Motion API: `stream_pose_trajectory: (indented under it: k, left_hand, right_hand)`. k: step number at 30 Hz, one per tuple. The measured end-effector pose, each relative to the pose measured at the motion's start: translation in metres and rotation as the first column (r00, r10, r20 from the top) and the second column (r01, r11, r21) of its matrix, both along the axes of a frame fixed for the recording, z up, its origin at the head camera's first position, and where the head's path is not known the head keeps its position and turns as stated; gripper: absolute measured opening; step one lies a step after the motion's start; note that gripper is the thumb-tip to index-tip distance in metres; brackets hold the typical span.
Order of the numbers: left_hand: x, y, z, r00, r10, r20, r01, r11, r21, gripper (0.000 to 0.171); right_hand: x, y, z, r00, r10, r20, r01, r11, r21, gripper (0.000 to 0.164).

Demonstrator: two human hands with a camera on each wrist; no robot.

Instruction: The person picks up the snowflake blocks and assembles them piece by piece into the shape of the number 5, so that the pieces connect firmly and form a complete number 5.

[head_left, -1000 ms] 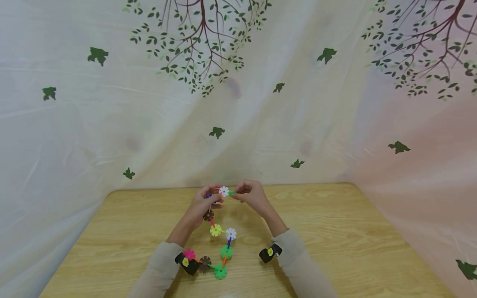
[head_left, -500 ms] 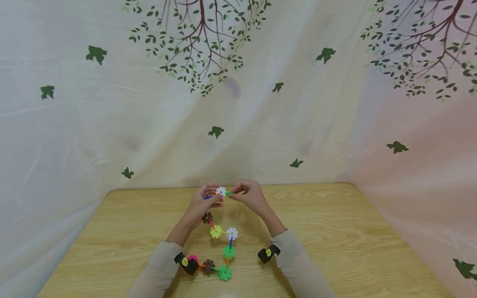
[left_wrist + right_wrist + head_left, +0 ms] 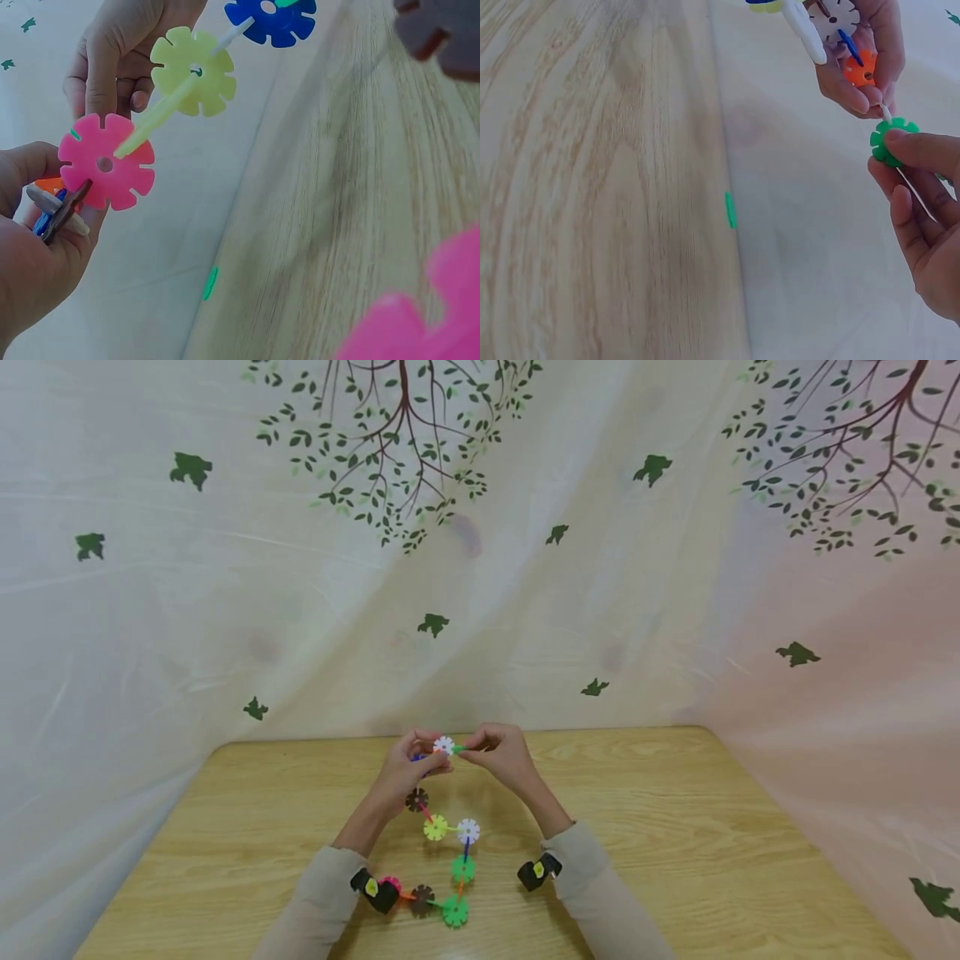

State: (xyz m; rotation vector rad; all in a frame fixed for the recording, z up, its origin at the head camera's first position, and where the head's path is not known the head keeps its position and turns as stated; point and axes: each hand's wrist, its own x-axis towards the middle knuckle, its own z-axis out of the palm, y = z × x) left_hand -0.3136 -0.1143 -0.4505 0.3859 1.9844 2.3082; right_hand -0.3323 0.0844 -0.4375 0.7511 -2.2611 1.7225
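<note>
My left hand (image 3: 396, 781) grips the upper end of a chain of interlocking plastic snowflake discs, its thumb near a white disc (image 3: 444, 746). In the right wrist view an orange disc (image 3: 859, 69) lies against its fingers. Facing it, my right hand (image 3: 507, 757) pinches a green disc (image 3: 883, 142) between thumb and fingers, at the edge of the white one. In the left wrist view a pink disc (image 3: 88, 169), a yellow-green disc (image 3: 166, 66) and a blue disc (image 3: 281, 26) hang along the chain from my left hand (image 3: 34, 262).
The chain continues down over the wooden table (image 3: 637, 860): a brown disc (image 3: 417, 800), a yellow one (image 3: 435, 827), a white one (image 3: 468, 831), then green ones (image 3: 454, 912) curving back under the left wrist. Behind the table's far edge hangs a printed curtain (image 3: 510, 635).
Both hands have shifted slightly left with the white and green discs, which are closer together. The lower chain on the table has slid a little right and toward the front.
</note>
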Motion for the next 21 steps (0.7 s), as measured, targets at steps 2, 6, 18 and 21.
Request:
stream_pose_trajectory:
  k: [2, 6, 18, 21]
  left_hand:
    - [0.000, 0.000, 0.000, 1.000, -0.003, -0.005, 0.003, 1.000, 0.004, 0.034]
    - [0.001, 0.000, -0.001, 1.000, -0.009, -0.023, 0.009, 1.000, -0.002, 0.032]
    - [0.002, 0.000, 0.001, 1.000, 0.011, 0.001, -0.011, 0.998, -0.056, 0.034]
    - [0.003, 0.000, 0.003, 1.000, 0.015, 0.015, -0.013, 0.997, -0.073, 0.035]
  right_hand:
    - [0.000, -0.001, 0.000, 1.000, 0.005, -0.010, -0.005, 1.000, -0.010, 0.008]
    - [0.003, -0.004, 0.002, 1.000, 0.025, -0.013, -0.025, 0.999, -0.029, 0.008]
    - [0.025, -0.006, 0.027, 0.998, 0.060, 0.010, -0.059, 0.998, -0.006, 0.009]
    - [0.015, -0.004, 0.018, 0.997, 0.063, 0.042, -0.064, 0.997, 0.034, 0.009]
